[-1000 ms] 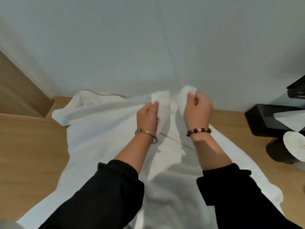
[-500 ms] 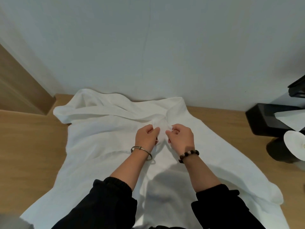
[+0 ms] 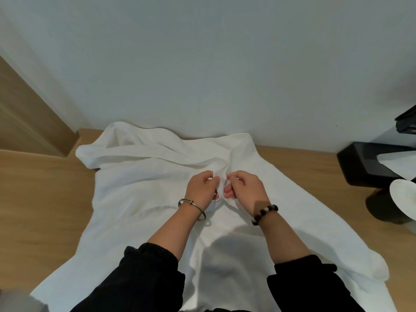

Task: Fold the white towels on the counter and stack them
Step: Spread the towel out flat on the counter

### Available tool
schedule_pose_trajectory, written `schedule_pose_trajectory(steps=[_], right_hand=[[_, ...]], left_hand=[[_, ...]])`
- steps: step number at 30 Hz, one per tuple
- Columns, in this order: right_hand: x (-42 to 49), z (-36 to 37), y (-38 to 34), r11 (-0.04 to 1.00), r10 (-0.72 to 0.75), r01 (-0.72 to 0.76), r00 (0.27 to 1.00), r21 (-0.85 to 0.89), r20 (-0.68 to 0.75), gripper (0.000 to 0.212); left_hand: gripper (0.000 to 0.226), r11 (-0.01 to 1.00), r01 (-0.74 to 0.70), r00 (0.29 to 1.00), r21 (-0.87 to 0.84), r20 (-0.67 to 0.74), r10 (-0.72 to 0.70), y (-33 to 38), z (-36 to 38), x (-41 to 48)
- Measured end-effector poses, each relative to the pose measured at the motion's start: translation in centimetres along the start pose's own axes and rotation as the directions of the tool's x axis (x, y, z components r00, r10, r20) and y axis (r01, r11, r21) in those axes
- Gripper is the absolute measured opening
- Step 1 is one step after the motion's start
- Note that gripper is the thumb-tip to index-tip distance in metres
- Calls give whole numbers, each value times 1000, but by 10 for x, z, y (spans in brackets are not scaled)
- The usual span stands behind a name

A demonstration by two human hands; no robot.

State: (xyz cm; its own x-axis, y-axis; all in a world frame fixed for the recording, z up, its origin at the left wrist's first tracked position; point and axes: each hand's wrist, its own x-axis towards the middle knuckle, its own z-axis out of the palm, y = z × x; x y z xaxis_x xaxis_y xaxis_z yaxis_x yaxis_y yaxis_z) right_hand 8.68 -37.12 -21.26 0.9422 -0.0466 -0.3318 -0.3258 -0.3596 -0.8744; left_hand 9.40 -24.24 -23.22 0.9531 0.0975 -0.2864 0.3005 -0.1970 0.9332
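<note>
Towel [image 3: 139, 188] on the counter [image 3: 40, 199] is pinched by left grip [image 3: 201, 190] and right grip [image 3: 246, 190]; white paper [image 3: 400, 162] is held in a black box [image 3: 358, 164].

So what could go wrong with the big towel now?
Both the left hand and the right hand pinch just a small bit of the white towel near its middle, so it might slip out. The towel's far edge is bunched up against the wall, so the fold could come out crooked. Its right side lies not far from the black box on the counter; a big swing might bump that.
</note>
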Motion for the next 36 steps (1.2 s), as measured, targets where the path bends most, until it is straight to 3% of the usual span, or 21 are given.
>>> schedule_pose_trajectory(steps=[2,6,9,13,17,22,26,32,34,36], right_hand=[[0,-3,0,1000,8,-9,1000,4,27,25],[0,-6,3,1000,0,0,1000,-8,21,13],[0,-4,5,1000,-21,21,999,-8,-28,21],[-2,1,7,957,-263,242,957,-163,-123,32],[1,1,6,827,-471,435,882,-355,-16,21],[5,-7,-1,717,-515,495,850,-490,105,12],[4,-13,-8,683,-532,505,839,-528,116,15],[-1,-20,-7,760,-591,516,801,-396,-90,22],[-3,-23,-9,837,-521,464,838,-291,-164,24],[-2,-27,-11,888,-423,384,897,-252,-124,24]], left_hand=[[31,1000,13,1000,-26,22,-12,-1,-1,0],[35,998,30,991,-59,133,-22,0,-2,-2],[29,996,38,979,-75,202,-22,1,-5,-2],[16,994,69,968,-90,245,-45,5,-8,-1],[18,980,119,961,-159,266,-73,7,-11,-3],[18,977,133,952,-163,294,-81,4,-14,-6],[19,983,110,964,-144,255,-71,5,-14,-6],[16,999,-28,989,34,147,23,3,-16,-3],[15,997,-53,991,56,123,45,3,-15,-3],[18,998,-55,992,40,118,50,4,-15,-3]])
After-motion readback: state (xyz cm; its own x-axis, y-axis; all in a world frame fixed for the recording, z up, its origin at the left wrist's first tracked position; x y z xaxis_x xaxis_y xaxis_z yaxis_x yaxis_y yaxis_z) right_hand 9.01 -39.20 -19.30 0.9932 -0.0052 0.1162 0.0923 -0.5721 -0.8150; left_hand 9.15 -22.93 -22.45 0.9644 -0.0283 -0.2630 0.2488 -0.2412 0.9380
